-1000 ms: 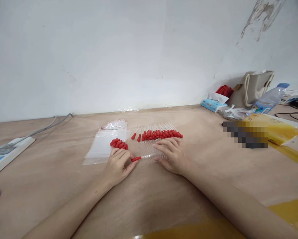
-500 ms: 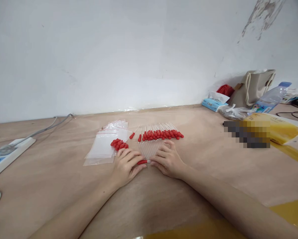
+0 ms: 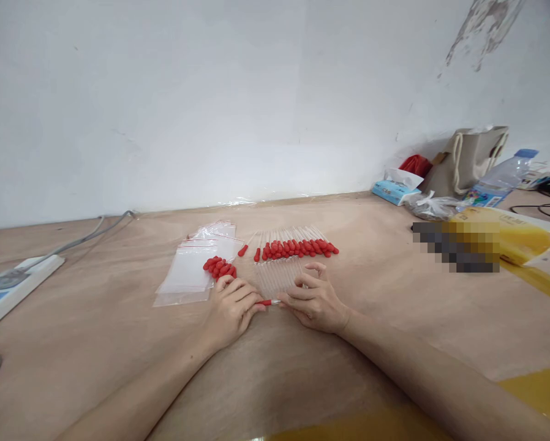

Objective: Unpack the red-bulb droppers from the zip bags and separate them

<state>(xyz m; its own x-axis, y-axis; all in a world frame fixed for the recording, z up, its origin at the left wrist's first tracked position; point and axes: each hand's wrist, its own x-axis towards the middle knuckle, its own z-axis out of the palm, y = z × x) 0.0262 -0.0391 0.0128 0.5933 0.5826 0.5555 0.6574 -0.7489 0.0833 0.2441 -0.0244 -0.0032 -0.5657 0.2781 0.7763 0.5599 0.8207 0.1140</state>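
Red bulb (image 3: pixel 264 302), pinched in L hand (image 3: pixel 233 311), meets thin clear tube (image 3: pixel 275 301) pinched in R hand (image 3: pixel 320 301), just nr. clear tube row (image 3: pixel 275 277); hands sit closer vs. 1 s ago. Bulb heap (image 3: pixel 220 267) overlaps edge of flat plastic bags (image 3: pixel 185 269). Behind: red-ended tubes (image 3: pixel 297 247), side by side. Far R: tied bag (image 3: pixel 433 208), contents unclear; bottle (image 3: pixel 493 184) w/ blue cap.

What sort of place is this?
Probably a small workspace indoors: a table against a wall, with droppers in a row, clear bags and a power strip.
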